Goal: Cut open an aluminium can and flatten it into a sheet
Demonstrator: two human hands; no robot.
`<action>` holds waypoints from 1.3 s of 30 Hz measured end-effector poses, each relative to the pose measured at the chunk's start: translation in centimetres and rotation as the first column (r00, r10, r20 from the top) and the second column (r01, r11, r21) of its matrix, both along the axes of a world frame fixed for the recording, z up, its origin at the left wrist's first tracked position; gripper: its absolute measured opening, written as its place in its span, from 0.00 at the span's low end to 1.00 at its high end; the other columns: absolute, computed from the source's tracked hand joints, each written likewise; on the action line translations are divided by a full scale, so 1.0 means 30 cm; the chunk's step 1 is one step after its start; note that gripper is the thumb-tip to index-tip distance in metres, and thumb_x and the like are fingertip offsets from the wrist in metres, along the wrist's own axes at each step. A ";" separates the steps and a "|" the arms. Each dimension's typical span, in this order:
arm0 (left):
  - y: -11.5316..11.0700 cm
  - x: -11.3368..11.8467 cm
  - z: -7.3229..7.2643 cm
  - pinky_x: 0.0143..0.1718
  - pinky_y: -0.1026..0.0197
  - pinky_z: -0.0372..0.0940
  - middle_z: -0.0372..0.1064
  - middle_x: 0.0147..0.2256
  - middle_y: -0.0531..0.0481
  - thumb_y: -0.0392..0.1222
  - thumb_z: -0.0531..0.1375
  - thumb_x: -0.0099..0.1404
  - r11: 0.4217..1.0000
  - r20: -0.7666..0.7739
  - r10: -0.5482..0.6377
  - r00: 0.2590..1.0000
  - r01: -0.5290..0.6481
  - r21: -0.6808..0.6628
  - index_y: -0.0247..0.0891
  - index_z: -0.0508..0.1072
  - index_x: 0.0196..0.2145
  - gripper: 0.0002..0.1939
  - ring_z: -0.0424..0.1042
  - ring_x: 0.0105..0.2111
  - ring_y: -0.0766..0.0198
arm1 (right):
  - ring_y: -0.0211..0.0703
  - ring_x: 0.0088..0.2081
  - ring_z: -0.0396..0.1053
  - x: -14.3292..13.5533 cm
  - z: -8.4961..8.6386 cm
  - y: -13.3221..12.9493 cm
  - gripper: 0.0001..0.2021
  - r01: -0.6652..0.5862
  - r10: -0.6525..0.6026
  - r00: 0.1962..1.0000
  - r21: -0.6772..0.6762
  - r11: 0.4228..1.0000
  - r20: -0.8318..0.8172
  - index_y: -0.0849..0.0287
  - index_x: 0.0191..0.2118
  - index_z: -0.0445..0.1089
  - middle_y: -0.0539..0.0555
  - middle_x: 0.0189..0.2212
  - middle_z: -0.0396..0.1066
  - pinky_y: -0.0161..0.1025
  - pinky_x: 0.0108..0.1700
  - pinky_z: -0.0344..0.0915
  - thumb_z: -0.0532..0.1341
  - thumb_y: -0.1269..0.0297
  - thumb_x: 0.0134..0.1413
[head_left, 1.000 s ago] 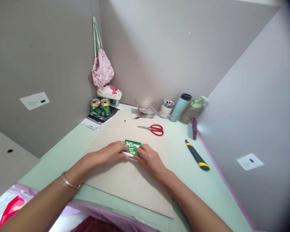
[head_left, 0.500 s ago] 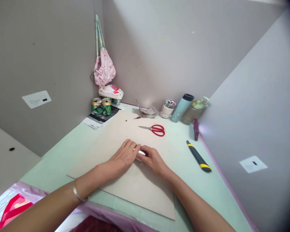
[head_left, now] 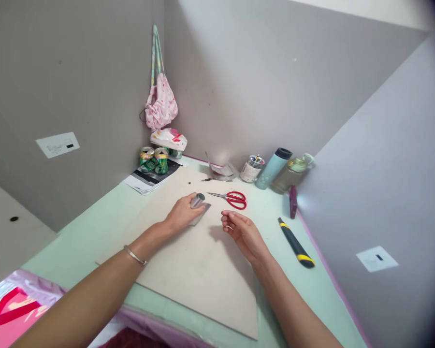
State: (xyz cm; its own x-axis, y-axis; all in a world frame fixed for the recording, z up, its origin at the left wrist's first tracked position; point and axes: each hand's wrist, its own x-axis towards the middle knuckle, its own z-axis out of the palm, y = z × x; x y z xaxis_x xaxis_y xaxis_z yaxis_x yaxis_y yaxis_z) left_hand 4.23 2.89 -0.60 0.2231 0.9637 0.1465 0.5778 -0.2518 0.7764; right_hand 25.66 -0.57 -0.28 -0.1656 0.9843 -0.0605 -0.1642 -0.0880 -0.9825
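My left hand [head_left: 183,212] is closed around a silver-grey rolled metal sheet [head_left: 198,199], whose round open end points up and away. A flat, shiny flap [head_left: 202,215] shows below the roll, close to the board; its join to the roll is hidden by my fingers. Off to the right, my right hand [head_left: 241,233] hovers above the pale board [head_left: 206,270] with its fingers half bent and some gaps between them. Nothing shows in it. Red-handled scissors [head_left: 235,199] lie just beyond both hands.
A black and yellow utility knife [head_left: 297,245] lies on the right. Along the back stand a pen jar [head_left: 252,169], a blue tumbler [head_left: 273,169] and a green-lidded bottle [head_left: 288,176]. Cut green cans [head_left: 161,162] rest on printed paper [head_left: 147,183] at back left, near metal scraps [head_left: 223,171].
My hands were together on the silver piece. My right hand has let go and moved right; my left has lifted the roll slightly away, tilting its end up. The view has shifted a little.
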 end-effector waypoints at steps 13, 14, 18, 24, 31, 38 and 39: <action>-0.047 0.022 -0.026 0.42 0.52 0.73 0.72 0.45 0.46 0.49 0.60 0.71 0.945 0.352 -0.047 0.935 0.156 -0.286 0.35 0.72 0.49 0.16 0.75 0.41 0.59 | 0.33 0.25 0.61 -0.026 -0.014 -0.006 0.18 -0.099 0.085 0.983 -0.083 0.992 -0.163 0.60 0.26 0.73 0.48 0.23 0.67 0.33 0.29 0.61 0.75 0.50 0.44; -0.046 0.021 -0.028 0.42 0.52 0.73 0.72 0.45 0.46 0.49 0.60 0.71 0.945 0.361 -0.050 0.931 0.161 -0.284 0.35 0.72 0.49 0.16 0.75 0.40 0.59 | 0.33 0.25 0.62 -0.028 -0.013 -0.007 0.18 -0.098 0.084 0.984 -0.084 0.992 -0.158 0.60 0.26 0.74 0.49 0.23 0.68 0.33 0.29 0.61 0.75 0.50 0.44; -0.036 0.012 -0.041 0.41 0.53 0.73 0.72 0.45 0.46 0.48 0.60 0.71 0.951 0.375 -0.040 0.926 0.150 -0.269 0.35 0.72 0.49 0.15 0.75 0.40 0.60 | 0.34 0.26 0.63 -0.028 -0.014 -0.010 0.17 -0.081 0.071 0.990 -0.078 0.994 -0.123 0.59 0.30 0.76 0.49 0.27 0.70 0.34 0.31 0.64 0.77 0.52 0.40; -0.036 0.011 -0.046 0.42 0.53 0.72 0.72 0.44 0.47 0.48 0.61 0.71 0.964 0.376 -0.044 0.926 0.138 -0.226 0.34 0.72 0.47 0.14 0.74 0.40 0.59 | 0.37 0.28 0.65 -0.029 -0.020 -0.012 0.18 -0.043 0.042 0.999 -0.022 0.999 -0.031 0.58 0.27 0.71 0.49 0.25 0.69 0.35 0.33 0.65 0.74 0.50 0.44; -0.053 0.036 -0.050 0.42 0.52 0.72 0.72 0.43 0.47 0.46 0.62 0.70 0.972 0.421 -0.089 0.903 0.172 -0.162 0.34 0.73 0.45 0.13 0.74 0.40 0.59 | 0.43 0.31 0.70 -0.082 -0.017 -0.057 0.16 -0.144 0.144 0.986 -0.008 0.990 0.082 0.60 0.35 0.77 0.51 0.28 0.75 0.40 0.36 0.67 0.76 0.56 0.42; -0.061 0.038 -0.036 0.45 0.51 0.70 0.73 0.44 0.47 0.44 0.67 0.63 0.917 0.554 -0.213 0.805 0.360 -0.170 0.35 0.73 0.47 0.17 0.74 0.42 0.57 | 0.49 0.37 0.74 -0.058 -0.008 -0.044 0.16 -0.096 0.094 0.993 0.026 0.995 0.066 0.59 0.38 0.80 0.54 0.33 0.80 0.44 0.46 0.66 0.74 0.54 0.46; -0.062 0.037 -0.035 0.45 0.52 0.69 0.74 0.44 0.47 0.44 0.69 0.60 0.902 0.579 -0.229 0.783 0.395 -0.177 0.35 0.73 0.48 0.20 0.74 0.43 0.57 | 0.50 0.37 0.74 -0.054 -0.006 -0.042 0.16 -0.099 0.097 0.993 0.024 0.995 0.064 0.59 0.38 0.80 0.55 0.33 0.80 0.45 0.46 0.66 0.74 0.54 0.46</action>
State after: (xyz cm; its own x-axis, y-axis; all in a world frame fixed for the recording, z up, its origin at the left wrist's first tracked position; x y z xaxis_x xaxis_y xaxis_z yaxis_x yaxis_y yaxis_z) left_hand 5.34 1.04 -1.63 0.4845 0.8715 0.0754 -0.0208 -0.0747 0.9970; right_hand 24.05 -1.84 -0.45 -0.2578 0.9650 -0.0472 -0.0939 -0.0737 -0.9929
